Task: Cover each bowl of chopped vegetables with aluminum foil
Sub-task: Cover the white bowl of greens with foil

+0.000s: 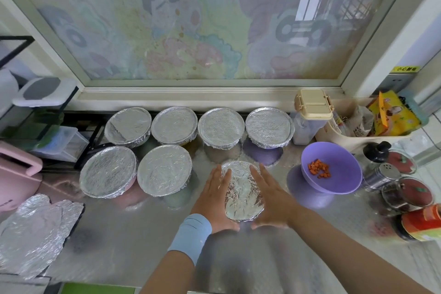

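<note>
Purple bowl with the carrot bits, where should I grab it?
Pinch the rim of the purple bowl at its near left edge, coming from the left: the top is open, the shaker and jars crowd its right side, and the right hand is nearest.

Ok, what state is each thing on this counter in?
Six bowls at the back: foil-covered.
Near bowl: foil-covered, flanked by both grips.
Left grip: open, flat against its side.
Right grip: open, flat against its side.
Purple bowl: uncovered, carrot pieces inside.
Spare foil sheets: loose, crumpled.
Beige-lidded container: lid on.
</note>
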The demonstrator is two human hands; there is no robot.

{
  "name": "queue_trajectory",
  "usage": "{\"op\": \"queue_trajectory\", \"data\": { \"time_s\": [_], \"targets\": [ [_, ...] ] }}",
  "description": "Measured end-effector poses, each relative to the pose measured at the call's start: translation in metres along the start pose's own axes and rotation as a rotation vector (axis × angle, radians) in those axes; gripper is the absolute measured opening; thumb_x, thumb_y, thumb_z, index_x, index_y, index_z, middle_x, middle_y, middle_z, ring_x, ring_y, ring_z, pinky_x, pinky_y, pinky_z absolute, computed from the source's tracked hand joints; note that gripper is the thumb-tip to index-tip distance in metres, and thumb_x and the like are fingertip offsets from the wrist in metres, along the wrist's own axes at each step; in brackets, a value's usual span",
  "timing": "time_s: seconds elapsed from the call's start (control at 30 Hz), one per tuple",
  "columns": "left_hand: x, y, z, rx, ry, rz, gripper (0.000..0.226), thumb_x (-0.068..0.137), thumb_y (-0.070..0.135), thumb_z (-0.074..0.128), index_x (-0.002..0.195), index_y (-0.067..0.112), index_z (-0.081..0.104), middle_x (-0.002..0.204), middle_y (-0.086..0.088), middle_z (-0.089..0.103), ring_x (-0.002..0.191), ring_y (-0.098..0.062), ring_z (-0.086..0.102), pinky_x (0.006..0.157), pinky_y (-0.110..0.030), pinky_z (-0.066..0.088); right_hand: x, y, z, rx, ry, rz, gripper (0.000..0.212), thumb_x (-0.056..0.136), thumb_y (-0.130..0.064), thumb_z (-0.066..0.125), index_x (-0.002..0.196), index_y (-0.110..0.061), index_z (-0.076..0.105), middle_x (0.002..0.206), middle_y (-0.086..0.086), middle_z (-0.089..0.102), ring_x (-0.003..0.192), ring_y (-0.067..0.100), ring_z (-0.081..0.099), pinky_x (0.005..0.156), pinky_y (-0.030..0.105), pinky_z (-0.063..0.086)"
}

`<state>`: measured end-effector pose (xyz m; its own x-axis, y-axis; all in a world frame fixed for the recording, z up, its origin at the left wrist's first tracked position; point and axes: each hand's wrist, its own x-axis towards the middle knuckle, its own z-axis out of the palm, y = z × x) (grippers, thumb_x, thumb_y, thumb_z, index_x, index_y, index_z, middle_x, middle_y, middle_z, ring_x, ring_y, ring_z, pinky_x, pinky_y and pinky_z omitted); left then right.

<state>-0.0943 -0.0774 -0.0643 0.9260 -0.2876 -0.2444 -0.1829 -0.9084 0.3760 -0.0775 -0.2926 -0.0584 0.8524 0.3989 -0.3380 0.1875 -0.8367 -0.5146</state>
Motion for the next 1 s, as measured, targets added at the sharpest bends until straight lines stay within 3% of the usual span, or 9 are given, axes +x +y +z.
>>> {"op": "queue_trajectory", "data": {
  "time_s": [0.1,0.23,0.4,0.53,0.7,0.87,0.93,1.0],
  "targets": [
    [0.004,-0.002,0.007,0.039,0.037,-0.001,0.143,0.061,0.062,0.081,0.145,0.038,-0.032,0.157,0.006,-0.034,0.143,-0.013,-0.033,0.118,-0.034,-0.002,0.005,0.002,0.011,0.03,0.069,0.001,0.151,0.052,-0.055,0.089,0.144,-0.047,-0.031,0.157,-0.012,-0.033,0.151,0.016,-0.001,0.116,0.037,0.03],
    [0.004,-0.002,0.01,0.024,0.064,0.005,0.138,0.066,0.064,0.077,0.143,0.037,-0.034,0.157,0.005,-0.032,0.144,-0.013,-0.032,0.121,-0.037,0.007,0.005,0.003,0.018,0.032,0.119,-0.011,0.148,0.053,-0.066,0.084,0.143,-0.046,-0.032,0.158,-0.01,-0.03,0.151,0.017,0.001,0.117,0.036,0.026],
    [0.001,0.003,-0.003,0.016,-0.036,-0.021,0.152,0.052,0.062,0.084,0.143,0.04,-0.035,0.153,0.009,-0.041,0.141,-0.013,-0.037,0.115,-0.034,-0.004,0.0,0.002,0.004,-0.131,0.065,-0.024,0.148,0.054,-0.069,0.078,0.145,-0.037,-0.034,0.157,-0.001,-0.034,0.147,0.018,-0.025,0.123,0.042,0.002],
    [0.0,0.009,-0.003,-0.011,-0.026,-0.054,0.15,0.053,0.072,0.079,0.147,0.032,-0.031,0.153,0.007,-0.041,0.141,-0.012,-0.037,0.117,-0.033,-0.01,0.004,-0.007,0.001,-0.126,0.084,-0.013,0.14,0.059,-0.078,0.065,0.145,-0.032,-0.035,0.155,-0.002,-0.037,0.144,0.015,-0.033,0.123,0.046,0.0],
    [0.0,0.008,0.004,-0.044,-0.017,-0.065,0.145,0.058,0.071,0.077,0.151,0.023,-0.024,0.153,0.005,-0.041,0.139,-0.011,-0.041,0.121,-0.035,-0.009,0.007,-0.006,0.0,-0.128,0.049,-0.048,0.138,0.068,-0.07,0.07,0.146,-0.022,-0.033,0.154,-0.002,-0.039,0.144,0.014,-0.031,0.122,0.032,-0.005],
    [-0.003,0.012,0.005,-0.014,-0.024,-0.075,0.14,0.062,0.073,0.071,0.149,0.026,-0.029,0.151,0.004,-0.043,0.138,-0.015,-0.043,0.12,-0.037,-0.011,0.005,-0.002,0.0,-0.158,0.031,-0.069,0.132,0.071,-0.077,0.06,0.149,-0.02,-0.03,0.151,-0.003,-0.042,0.142,0.013,-0.036,0.12,0.031,-0.01],
    [-0.004,0.014,0.001,-0.042,-0.058,-0.088,0.13,0.069,0.073,0.065,0.148,0.031,-0.03,0.148,0.008,-0.047,0.136,-0.013,-0.045,0.117,-0.036,-0.015,0.003,-0.003,-0.001,-0.122,0.044,-0.053,0.121,0.077,-0.079,0.05,0.15,-0.02,-0.026,0.151,-0.005,-0.041,0.142,0.012,-0.035,0.118,0.029,-0.012],
    [-0.002,0.016,0.001,-0.137,-0.013,-0.115,0.103,0.086,0.068,0.048,0.151,0.032,-0.024,0.15,0.012,-0.043,0.137,-0.008,-0.041,0.12,-0.035,-0.013,0.005,-0.001,0.005,-0.019,0.089,-0.018,0.098,0.09,-0.07,0.037,0.153,-0.021,-0.02,0.155,-0.007,-0.034,0.144,0.008,-0.03,0.119,0.028,-0.009]
  ]
}}
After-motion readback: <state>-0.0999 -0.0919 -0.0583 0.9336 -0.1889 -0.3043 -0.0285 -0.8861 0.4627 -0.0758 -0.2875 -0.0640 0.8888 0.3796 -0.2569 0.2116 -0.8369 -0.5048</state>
